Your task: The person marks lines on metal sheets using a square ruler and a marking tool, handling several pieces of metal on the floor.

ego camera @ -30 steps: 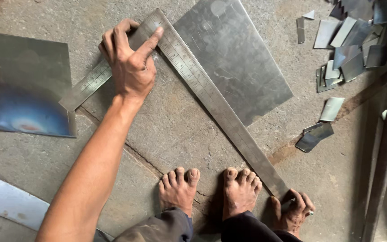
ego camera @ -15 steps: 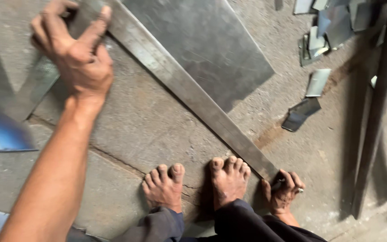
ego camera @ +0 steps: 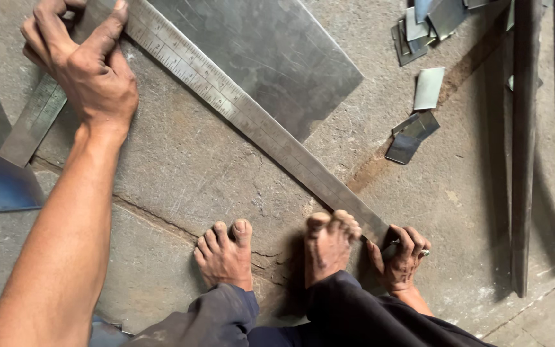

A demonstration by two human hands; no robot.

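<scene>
A long steel square (ego camera: 252, 122) lies diagonally across the concrete floor (ego camera: 181, 167), its blade running along the edge of a grey metal sheet (ego camera: 258, 58). My left hand (ego camera: 88, 71) presses down on its corner, fingers curled over it. My right hand (ego camera: 401, 257) is closed on a small tool at the blade's lower end, beside my bare feet (ego camera: 277, 254). Cut metal scraps (ego camera: 419, 109) lie well apart.
</scene>
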